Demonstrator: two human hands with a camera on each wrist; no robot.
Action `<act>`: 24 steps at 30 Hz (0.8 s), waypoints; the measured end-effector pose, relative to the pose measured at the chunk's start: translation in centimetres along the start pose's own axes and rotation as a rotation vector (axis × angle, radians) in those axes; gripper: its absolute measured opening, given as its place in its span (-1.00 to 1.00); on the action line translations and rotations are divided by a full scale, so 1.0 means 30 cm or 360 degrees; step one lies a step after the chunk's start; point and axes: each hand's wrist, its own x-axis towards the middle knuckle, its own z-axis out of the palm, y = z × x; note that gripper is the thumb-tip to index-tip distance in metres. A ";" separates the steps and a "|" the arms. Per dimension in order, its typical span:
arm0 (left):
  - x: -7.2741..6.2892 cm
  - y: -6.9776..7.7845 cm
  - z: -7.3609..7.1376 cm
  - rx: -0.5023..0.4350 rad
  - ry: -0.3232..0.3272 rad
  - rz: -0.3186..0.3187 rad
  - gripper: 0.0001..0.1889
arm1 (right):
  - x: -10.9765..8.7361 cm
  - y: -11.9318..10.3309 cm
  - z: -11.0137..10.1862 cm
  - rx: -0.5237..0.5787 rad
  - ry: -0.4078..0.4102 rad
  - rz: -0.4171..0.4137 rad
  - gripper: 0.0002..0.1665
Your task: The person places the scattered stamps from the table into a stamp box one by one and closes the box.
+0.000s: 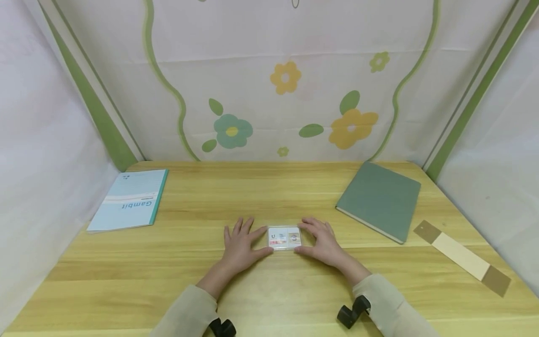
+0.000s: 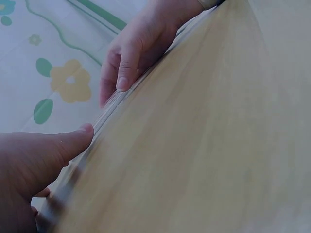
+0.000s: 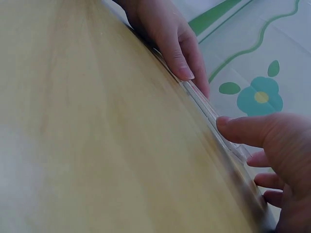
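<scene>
A small, flat clear plastic case (image 1: 284, 238) with printed labels inside lies on the table in front of me. My left hand (image 1: 241, 248) holds its left end, index fingertip at the upper corner and thumb at the lower one, the other fingers spread on the wood. At the right end my right hand (image 1: 321, 243) grips the case likewise between thumb and index finger. Seen edge-on in the right wrist view, the case (image 3: 206, 109) lies low at the tabletop, with the right thumb (image 3: 243, 130) against its near edge. The left wrist view shows the left thumb (image 2: 73, 141) beside it.
On the left of the wooden table (image 1: 252, 192) lies a pale blue notebook (image 1: 130, 201). A green hardcover book (image 1: 381, 201) is at the right, and a brown and cream strip (image 1: 462, 256) lies near the right edge. Flowered cloth (image 1: 269, 107) hangs behind the table.
</scene>
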 end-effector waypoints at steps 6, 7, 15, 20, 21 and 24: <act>0.002 0.006 0.003 -0.0001 -0.0002 0.0004 -0.36 | -0.003 0.006 -0.001 -0.0025 0.0006 -0.0008 -0.24; 0.002 0.007 0.004 0.0001 -0.0004 0.0003 -0.36 | -0.003 0.007 -0.001 -0.0031 0.0007 -0.0010 -0.24; 0.003 0.007 0.005 0.0029 -0.0002 0.0013 -0.36 | -0.007 0.008 0.001 -0.0073 0.0002 -0.0014 -0.26; 0.001 0.003 0.004 0.0010 -0.0007 0.0005 -0.37 | -0.004 0.009 0.004 -0.0091 0.0006 -0.0038 -0.26; 0.001 0.001 0.005 0.0005 -0.0008 0.0006 -0.37 | -0.003 0.009 0.005 -0.0091 0.0008 -0.0041 -0.26; -0.001 -0.005 0.006 0.0005 -0.0009 0.0014 -0.37 | -0.002 0.012 0.011 -0.0099 0.0008 -0.0053 -0.26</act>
